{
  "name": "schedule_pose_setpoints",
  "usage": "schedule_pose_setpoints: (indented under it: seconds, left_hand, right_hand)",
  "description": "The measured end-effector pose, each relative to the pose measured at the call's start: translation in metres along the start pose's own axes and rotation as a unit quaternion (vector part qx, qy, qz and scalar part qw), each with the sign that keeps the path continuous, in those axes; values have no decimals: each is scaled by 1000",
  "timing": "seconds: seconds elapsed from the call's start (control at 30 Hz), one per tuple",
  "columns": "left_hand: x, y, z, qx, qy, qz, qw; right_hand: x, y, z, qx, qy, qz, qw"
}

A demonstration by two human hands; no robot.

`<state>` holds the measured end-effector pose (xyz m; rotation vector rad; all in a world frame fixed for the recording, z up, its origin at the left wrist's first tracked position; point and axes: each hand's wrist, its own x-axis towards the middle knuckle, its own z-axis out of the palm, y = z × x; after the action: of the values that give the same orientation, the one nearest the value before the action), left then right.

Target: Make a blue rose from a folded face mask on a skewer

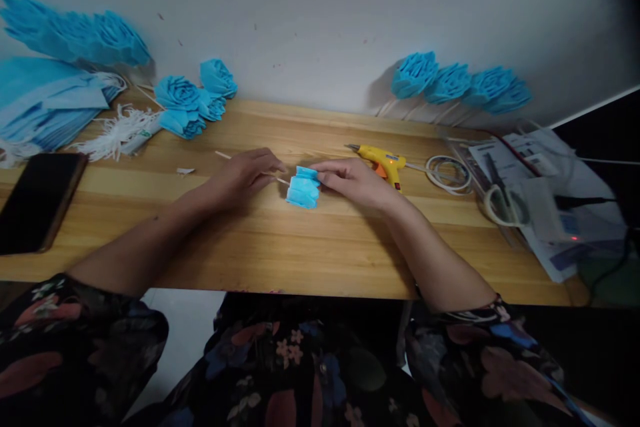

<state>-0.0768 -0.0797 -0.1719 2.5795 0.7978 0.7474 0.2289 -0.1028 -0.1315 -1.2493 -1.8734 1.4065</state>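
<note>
Near the middle of the wooden table point(300, 253), a partly formed blue fabric flower point(303, 189) sits on the end of a thin wooden stick point(223, 155). My left hand point(250, 173) is closed around the stick, whose far end sticks out beyond the hand to the left. With thumb and fingers pinched together, my right hand point(350, 180) holds the flower's right edge. Behind the right hand lies a yellow hot glue gun point(383, 159), its nozzle pointing left and a small light glowing on its body.
Finished blue flowers point(460, 83) lean against the wall at right, with more point(183, 97) at left. Blue face masks point(45, 103), cut white ear loops point(120, 132) and a phone point(40, 203) lie left. Scissors point(505, 203), a coiled cable point(449, 175) and papers point(560, 260) occupy the right.
</note>
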Motion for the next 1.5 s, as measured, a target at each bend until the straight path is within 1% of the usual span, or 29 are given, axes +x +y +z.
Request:
schedule_pose_setpoints:
  seconds: [0.1, 0.23, 0.37, 0.47, 0.63, 0.7, 0.87, 1.0, 1.13, 1.33, 1.5]
  left_hand:
    - [1, 2, 1, -11, 16, 17, 1000]
    - [5, 10, -1, -45, -1, 37, 998]
    - [8, 16, -4, -52, -26, 2, 998]
    - [9, 17, -6, -47, -39, -26, 998]
    - [6, 13, -6, -64, -40, -16, 997]
    - [6, 14, -5, -71, -48, -27, 996]
    - [8, 19, -8, -60, -101, -75, 990]
    - [8, 20, -10, -49, -117, -75, 989]
    - [7, 21, -10, -40, -126, -65, 989]
    - [8, 22, -10, -32, -122, -56, 990]
    - [5, 16, -7, -31, -108, -33, 993]
  right_hand:
    - [0, 1, 0, 7, -7, -3, 1000]
    - [0, 1, -1, 9, -21, -10, 1000]
    - [0, 3, -2, 7, -24, -24, 999]
    - [0, 4, -2, 7, -22, -35, 999]
    - [1, 5, -2, -7, -20, -29, 999]
    - [2, 7, -2, -13, -21, -28, 999]
    - [4, 11, -3, -12, -20, -61, 998]
    - [4, 9, -5, -33, -16, -57, 998]
    - [2, 5, -3, -59, 2, -55, 997]
    - [0, 3, -1, -97, 10, -60, 993]
    - [1, 4, -1, -145, 39, -59, 987]
